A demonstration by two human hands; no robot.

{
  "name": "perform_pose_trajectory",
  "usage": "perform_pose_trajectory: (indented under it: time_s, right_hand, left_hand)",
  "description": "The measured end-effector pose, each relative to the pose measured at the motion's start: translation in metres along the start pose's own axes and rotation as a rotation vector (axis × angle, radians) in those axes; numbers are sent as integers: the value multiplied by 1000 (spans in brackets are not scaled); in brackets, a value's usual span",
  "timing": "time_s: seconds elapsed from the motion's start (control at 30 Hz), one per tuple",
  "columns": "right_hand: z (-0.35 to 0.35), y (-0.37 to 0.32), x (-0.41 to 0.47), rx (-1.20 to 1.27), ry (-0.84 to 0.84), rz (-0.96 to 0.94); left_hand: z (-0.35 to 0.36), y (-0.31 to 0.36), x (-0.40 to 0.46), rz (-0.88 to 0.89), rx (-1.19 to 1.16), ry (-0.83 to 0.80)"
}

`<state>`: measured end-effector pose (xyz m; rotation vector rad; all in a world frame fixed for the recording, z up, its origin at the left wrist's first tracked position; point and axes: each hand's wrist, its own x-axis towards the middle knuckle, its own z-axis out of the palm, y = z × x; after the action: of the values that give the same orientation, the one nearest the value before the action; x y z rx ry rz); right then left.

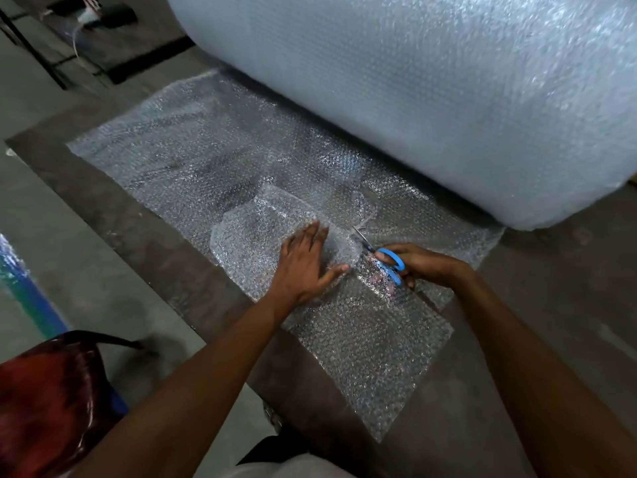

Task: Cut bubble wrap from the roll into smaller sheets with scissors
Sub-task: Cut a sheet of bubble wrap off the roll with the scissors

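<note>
A huge roll of bubble wrap lies across the back, with a long sheet unrolled from it over the dark floor strip. My right hand grips blue-handled scissors, whose blades point away from me into the wrap. My left hand presses flat, fingers spread, on a curled-up flap of wrap just left of the blades. A cut piece lies nearer to me.
A red bag with a dark strap sits at the lower left beside a blue-green tube. Dark metal legs and cables stand at the far left. Grey concrete floor surrounds the strip.
</note>
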<state>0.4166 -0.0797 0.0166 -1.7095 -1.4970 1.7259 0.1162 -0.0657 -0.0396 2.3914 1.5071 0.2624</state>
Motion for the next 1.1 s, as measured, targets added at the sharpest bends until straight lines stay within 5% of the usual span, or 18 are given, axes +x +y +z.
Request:
perform_pose_trajectory:
  time_s: [0.43, 0.63, 1.1]
  right_hand:
    - [-13, 6, 8, 157, -146, 136]
    - [-19, 15, -11, 201, -180, 211]
    - [-7, -9, 1, 140, -221, 133]
  left_hand:
    - [21, 50, -40, 366, 203, 66]
    - [28, 81, -44, 357, 266, 27]
    - [23, 95, -58, 341, 163, 342]
